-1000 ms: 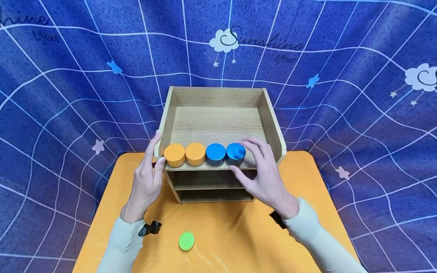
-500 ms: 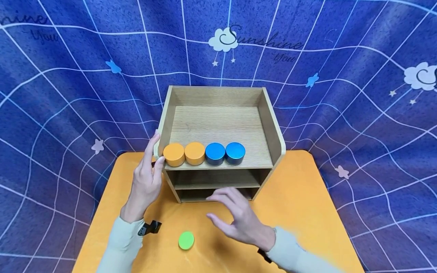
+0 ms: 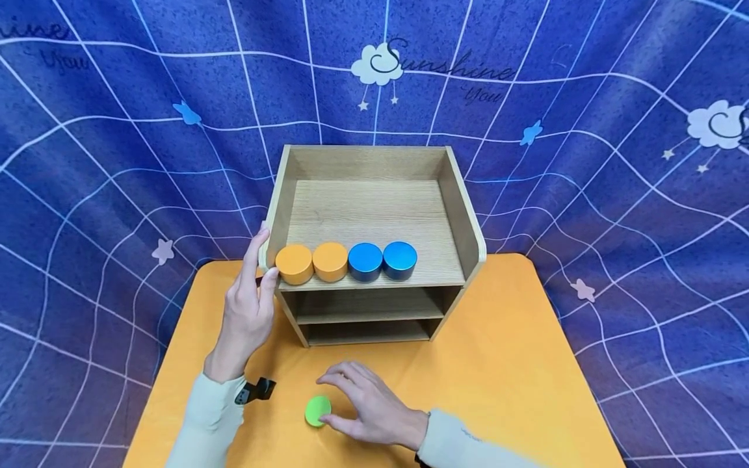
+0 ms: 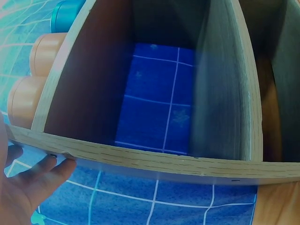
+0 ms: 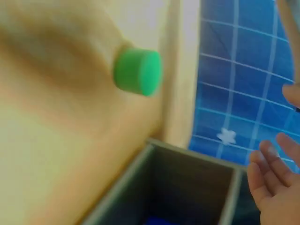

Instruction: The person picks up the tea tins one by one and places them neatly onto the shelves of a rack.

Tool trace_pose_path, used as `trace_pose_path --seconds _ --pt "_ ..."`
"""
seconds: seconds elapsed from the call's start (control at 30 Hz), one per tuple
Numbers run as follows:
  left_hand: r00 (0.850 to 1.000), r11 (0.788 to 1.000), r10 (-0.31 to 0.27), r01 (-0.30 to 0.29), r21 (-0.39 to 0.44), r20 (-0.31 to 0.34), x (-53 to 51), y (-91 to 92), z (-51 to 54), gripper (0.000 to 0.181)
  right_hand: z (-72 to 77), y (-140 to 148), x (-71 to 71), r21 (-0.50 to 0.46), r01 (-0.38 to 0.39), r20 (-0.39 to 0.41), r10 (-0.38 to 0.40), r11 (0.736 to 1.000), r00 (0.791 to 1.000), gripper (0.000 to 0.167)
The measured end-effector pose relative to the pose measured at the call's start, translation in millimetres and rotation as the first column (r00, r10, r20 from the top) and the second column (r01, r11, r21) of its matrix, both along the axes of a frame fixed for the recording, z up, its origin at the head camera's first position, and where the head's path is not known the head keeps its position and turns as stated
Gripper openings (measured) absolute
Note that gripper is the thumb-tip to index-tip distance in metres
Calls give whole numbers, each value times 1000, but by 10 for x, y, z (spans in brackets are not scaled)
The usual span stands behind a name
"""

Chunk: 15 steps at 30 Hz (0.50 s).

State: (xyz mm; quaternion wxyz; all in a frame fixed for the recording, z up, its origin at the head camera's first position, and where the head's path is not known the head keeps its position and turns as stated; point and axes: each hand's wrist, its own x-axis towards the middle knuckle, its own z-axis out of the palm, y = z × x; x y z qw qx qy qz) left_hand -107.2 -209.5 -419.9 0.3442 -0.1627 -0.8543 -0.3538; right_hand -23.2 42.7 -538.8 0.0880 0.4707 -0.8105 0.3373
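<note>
A small green cylinder (image 3: 316, 411) stands on the orange tabletop, and the right wrist view shows it blurred. My right hand (image 3: 371, 404) is over its right side, thumb and fingers spread apart; whether the thumb touches it I cannot tell. My left hand (image 3: 248, 309) holds the left side panel of the wooden shelf (image 3: 365, 205), thumb at the front edge and fingers outside. Along the shelf top's front edge stand two orange cylinders (image 3: 294, 263) and two blue cylinders (image 3: 400, 259) in a row. The left fingers (image 4: 44, 176) lie against the panel's outer face.
Below its top the shelf has open compartments (image 3: 368, 305) facing me. A blue patterned curtain (image 3: 374, 110) hangs behind and on both sides. The orange table (image 3: 497, 364) extends in front of the shelf and to its right.
My right hand has left the rightmost blue cylinder on the shelf top and come down and left to the green cylinder. My left hand has stayed at the side panel.
</note>
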Motion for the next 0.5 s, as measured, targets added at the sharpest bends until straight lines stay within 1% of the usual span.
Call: trace_pose_path --seconds 0.1,0.2,0.37,0.5 --pt "1000 1000 -6 6 -2 -8 -6 -1 11 60 -182 -60 42 83 -9 46 5 996 999 62" --pt "1000 1000 -16 16 -2 -7 -6 -3 11 60 -338 -110 68 153 -9 52 1 988 999 67" --pt "1000 1000 -16 16 18 5 0 -7 -2 62 -516 -198 59 196 7 32 -14 981 999 73" --pt "1000 999 -17 16 36 25 0 -8 -6 62 -611 -254 50 224 16 52 -29 974 998 77"
